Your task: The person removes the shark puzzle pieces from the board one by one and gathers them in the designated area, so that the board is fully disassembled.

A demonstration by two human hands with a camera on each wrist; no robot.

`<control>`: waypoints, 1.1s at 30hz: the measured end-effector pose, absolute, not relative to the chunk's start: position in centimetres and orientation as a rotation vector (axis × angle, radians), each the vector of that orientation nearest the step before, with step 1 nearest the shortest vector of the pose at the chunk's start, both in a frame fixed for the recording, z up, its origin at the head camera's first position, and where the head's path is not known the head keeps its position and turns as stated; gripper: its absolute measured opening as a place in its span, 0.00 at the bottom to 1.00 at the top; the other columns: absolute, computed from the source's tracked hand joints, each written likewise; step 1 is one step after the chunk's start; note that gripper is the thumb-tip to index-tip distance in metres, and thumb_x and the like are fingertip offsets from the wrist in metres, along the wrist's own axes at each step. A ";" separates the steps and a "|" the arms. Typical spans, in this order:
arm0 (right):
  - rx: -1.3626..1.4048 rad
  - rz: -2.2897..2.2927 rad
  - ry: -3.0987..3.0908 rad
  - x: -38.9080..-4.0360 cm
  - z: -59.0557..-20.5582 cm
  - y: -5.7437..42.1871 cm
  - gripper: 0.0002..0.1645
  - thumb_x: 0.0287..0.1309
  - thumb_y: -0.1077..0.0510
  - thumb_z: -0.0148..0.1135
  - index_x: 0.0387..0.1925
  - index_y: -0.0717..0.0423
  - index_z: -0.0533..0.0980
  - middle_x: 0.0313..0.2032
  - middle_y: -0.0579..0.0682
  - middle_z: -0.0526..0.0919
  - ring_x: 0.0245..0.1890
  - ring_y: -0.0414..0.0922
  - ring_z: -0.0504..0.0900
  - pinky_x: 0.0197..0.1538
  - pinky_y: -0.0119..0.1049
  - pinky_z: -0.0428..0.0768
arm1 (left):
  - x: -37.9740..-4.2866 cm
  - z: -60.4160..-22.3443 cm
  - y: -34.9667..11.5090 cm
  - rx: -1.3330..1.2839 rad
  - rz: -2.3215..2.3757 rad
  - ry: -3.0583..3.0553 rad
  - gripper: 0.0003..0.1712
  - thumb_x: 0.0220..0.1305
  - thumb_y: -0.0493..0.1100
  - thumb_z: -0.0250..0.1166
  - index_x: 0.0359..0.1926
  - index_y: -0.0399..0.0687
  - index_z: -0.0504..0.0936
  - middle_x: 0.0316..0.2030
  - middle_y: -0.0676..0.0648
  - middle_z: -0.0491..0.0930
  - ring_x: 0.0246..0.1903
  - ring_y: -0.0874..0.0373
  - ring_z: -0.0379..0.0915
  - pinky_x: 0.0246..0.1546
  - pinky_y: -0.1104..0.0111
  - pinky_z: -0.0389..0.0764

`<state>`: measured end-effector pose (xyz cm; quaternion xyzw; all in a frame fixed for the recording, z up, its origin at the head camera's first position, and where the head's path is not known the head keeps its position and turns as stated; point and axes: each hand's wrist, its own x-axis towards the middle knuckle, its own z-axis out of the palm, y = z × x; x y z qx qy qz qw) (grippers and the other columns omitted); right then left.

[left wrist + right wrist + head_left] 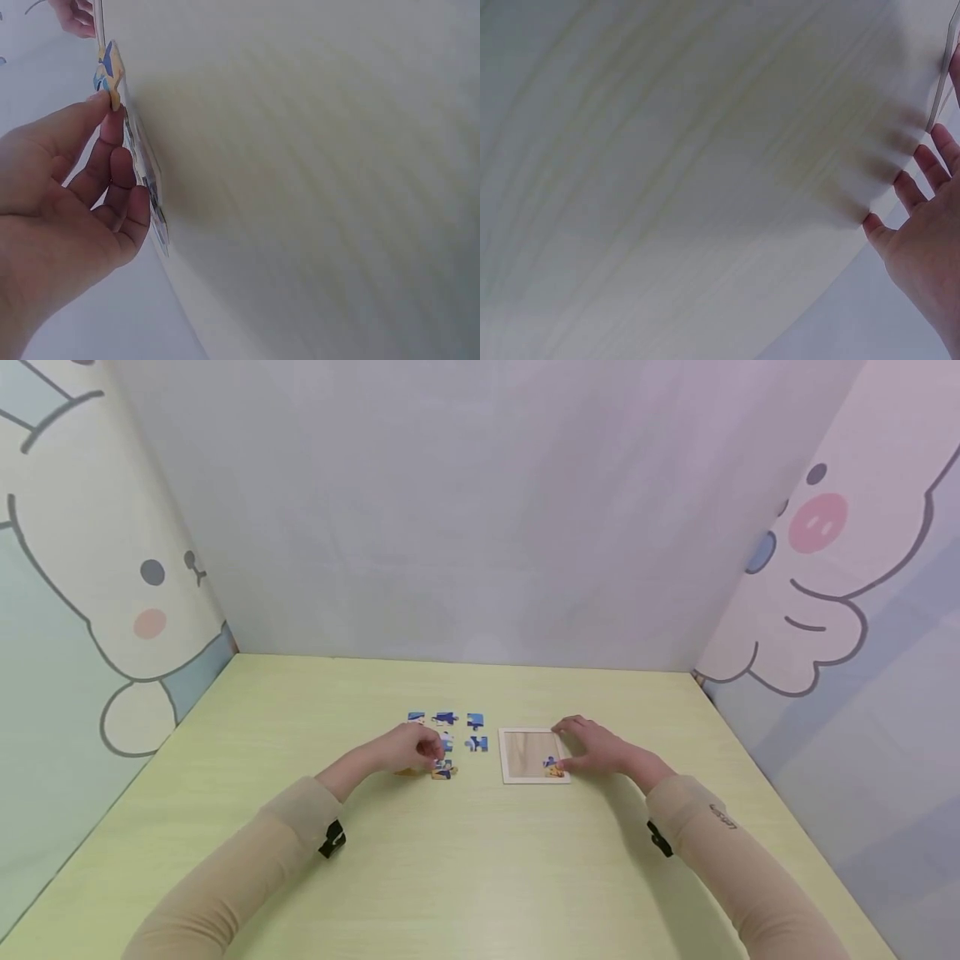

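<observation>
My left hand (411, 747) pinches a yellow-and-blue jigsaw piece (109, 71) between thumb and forefinger, the other fingers loosely bent. It is over the left side of a group of loose pieces; part of that group is hidden under the hand. To the right lies a square wooden puzzle tray (525, 756) with a pale rim. One piece (553, 767) sits in its near right corner. My right hand (596, 748) rests at the tray's right edge, fingers spread, thumb by that corner piece. In the right wrist view, several fingertips (906, 180) touch the table.
Behind the left hand lie several blue pieces, among them one at the back (445, 718) and one at the right (477, 744). The pale yellow table (480, 860) reaches back to a plain grey curtain (465, 527). Cartoon-printed walls stand at both sides.
</observation>
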<state>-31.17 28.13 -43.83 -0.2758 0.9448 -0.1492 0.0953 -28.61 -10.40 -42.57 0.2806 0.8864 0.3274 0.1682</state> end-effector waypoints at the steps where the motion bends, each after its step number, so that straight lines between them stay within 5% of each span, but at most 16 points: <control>1: -0.821 -0.441 2.799 -31.1 -43.8 28.1 0.42 0.53 0.40 0.65 0.64 0.53 0.64 0.66 0.59 0.63 0.66 0.60 0.61 0.66 0.56 0.58 | -28.6 -42.6 -10.4 0.798 0.924 2.526 0.04 0.60 0.35 0.64 0.35 0.49 0.80 0.31 0.53 0.78 0.32 0.59 0.70 0.36 0.68 0.74; 21: -0.903 -0.405 2.752 -31.7 -43.8 28.9 0.47 0.51 0.33 0.63 0.65 0.54 0.63 0.66 0.59 0.62 0.66 0.60 0.61 0.65 0.57 0.59 | -29.4 -40.6 -5.8 0.926 0.941 2.599 0.07 0.61 0.40 0.65 0.40 0.46 0.81 0.36 0.57 0.79 0.42 0.56 0.71 0.47 0.64 0.72; 33: -0.961 -0.355 2.759 -31.7 -43.8 29.7 0.52 0.46 0.31 0.65 0.67 0.51 0.62 0.66 0.57 0.62 0.65 0.61 0.61 0.61 0.64 0.59 | -28.9 -41.0 -1.0 1.046 0.981 2.543 0.11 0.59 0.40 0.66 0.43 0.42 0.81 0.42 0.47 0.81 0.48 0.49 0.73 0.51 0.59 0.71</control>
